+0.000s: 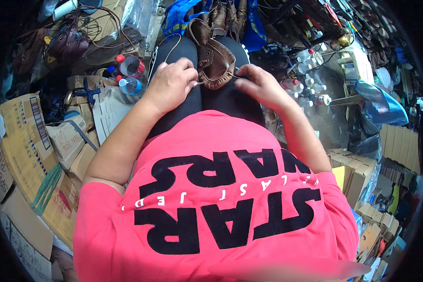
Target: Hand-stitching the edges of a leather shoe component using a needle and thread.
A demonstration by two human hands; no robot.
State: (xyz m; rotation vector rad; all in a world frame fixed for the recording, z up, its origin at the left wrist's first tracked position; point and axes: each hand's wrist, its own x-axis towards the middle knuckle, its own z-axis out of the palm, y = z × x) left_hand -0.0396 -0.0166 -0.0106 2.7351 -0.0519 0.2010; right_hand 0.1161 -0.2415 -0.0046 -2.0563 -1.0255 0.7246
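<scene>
A brown leather shoe rests between my knees, its gathered toe seam facing me. My left hand is just left of the toe with its fingers curled closed. A thin light cord loops up from this hand, and a short piece of it shows between the fingers and the seam. To the right of the toe, my right hand has thumb and forefinger closing on a thin cord-like strand that comes out of the seam. Whether a needle is on either strand is too small to tell.
Beyond my knees, a blue bag holds more brown shoes. Several plastic bottles stand on the right, with a few more on the left. Flattened cardboard boxes lie at the left, and stacked cardboard at the right.
</scene>
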